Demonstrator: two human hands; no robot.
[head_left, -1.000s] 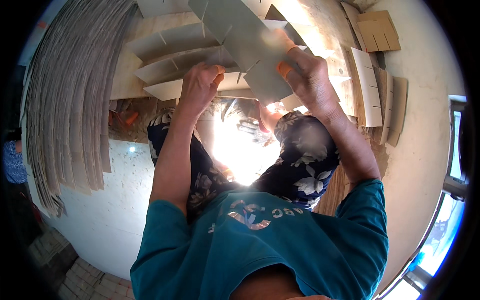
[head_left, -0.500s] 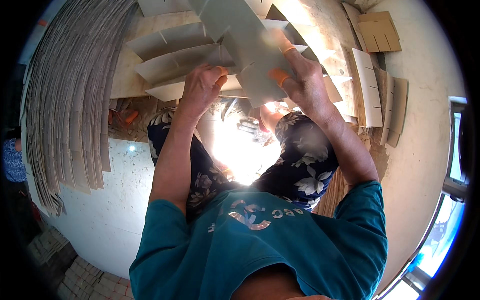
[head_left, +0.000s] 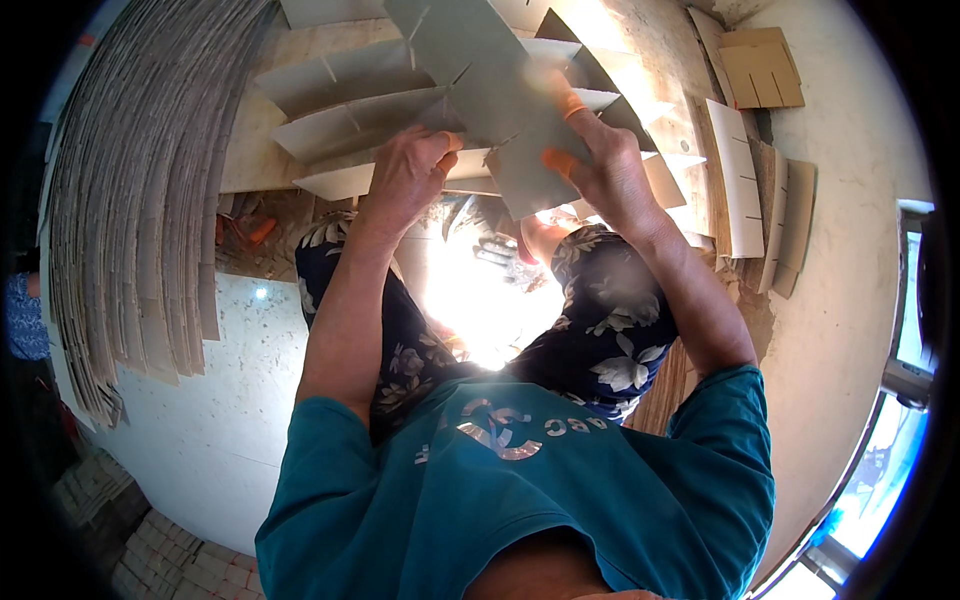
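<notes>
A long grey cardboard strip (head_left: 530, 140) with slots slants across several upright slotted strips (head_left: 345, 80) on the wooden bench. My right hand (head_left: 612, 165) grips its near right edge, with orange covers on the thumb and a finger. My left hand (head_left: 408, 172) is closed at the near upright strip (head_left: 345, 180), its orange-covered thumb pinching beside where the pieces cross. The grey strip lies across the tops of the uprights; how deep its slots sit on them I cannot tell.
A tall stack of cardboard sheets (head_left: 140, 190) stands at left. Loose slotted pieces (head_left: 735, 180) lean at right by the wall, with a brown slotted piece (head_left: 762, 68) farther back. An orange-handled tool (head_left: 262, 231) lies below the bench edge. Glare fills the space between my knees.
The grey strip has shifted slightly right and toward me at its near end. My right hand moved with it; my left hand moved only a little to the right.
</notes>
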